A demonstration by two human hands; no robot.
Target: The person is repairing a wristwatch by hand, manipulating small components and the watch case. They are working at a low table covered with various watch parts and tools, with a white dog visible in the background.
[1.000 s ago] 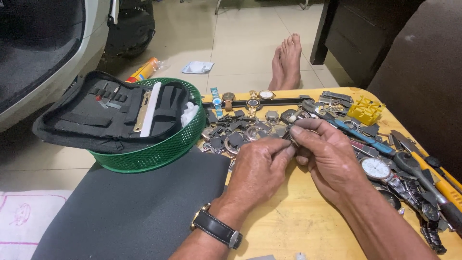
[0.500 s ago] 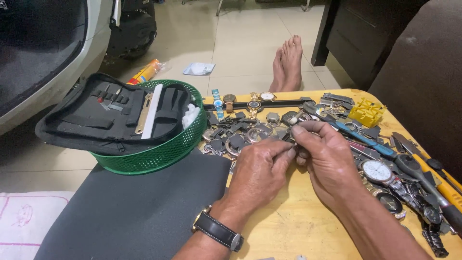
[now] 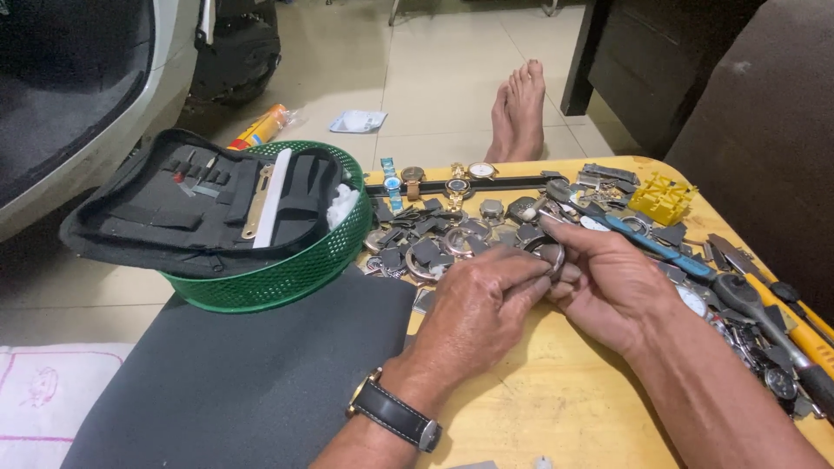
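Both hands meet over the yellow wooden table (image 3: 556, 408), just in front of the heap of watch cases and parts (image 3: 452, 234). Left hand (image 3: 482, 313), black-strapped wristwatch (image 3: 395, 412) on its wrist, has fingers curled in narrow, fingertips pinched against a small round metal watch case (image 3: 549, 254). Right hand (image 3: 608, 291) closes round the same case from the other side, thumb on top, fingers folded under; the case is held between the two hands, lifted slightly off the table, just on the near edge of the heap. Whether any tool is held with it cannot be told. Beyond the heap, at the table's far edge, a row of complete wristwatches (image 3: 439, 181) lies on a dark strip. Right of the heap: a blue-handled tool (image 3: 647, 245), a yellow plastic block (image 3: 662, 198), and further right a yellow-handled tool (image 3: 795, 317) among loose dark bits. Left of the heap, touching the table edge, a green mesh basket (image 3: 287, 274) carries an open black tool pouch (image 3: 187, 208) across its rim. In front of the basket, left of the hands, a dark grey mat (image 3: 234, 382). Past the table's far edge, a pair of bare feet (image 3: 519, 108) on the tiled floor (image 3: 426, 69), and an orange tube (image 3: 259, 127) beyond the basket.
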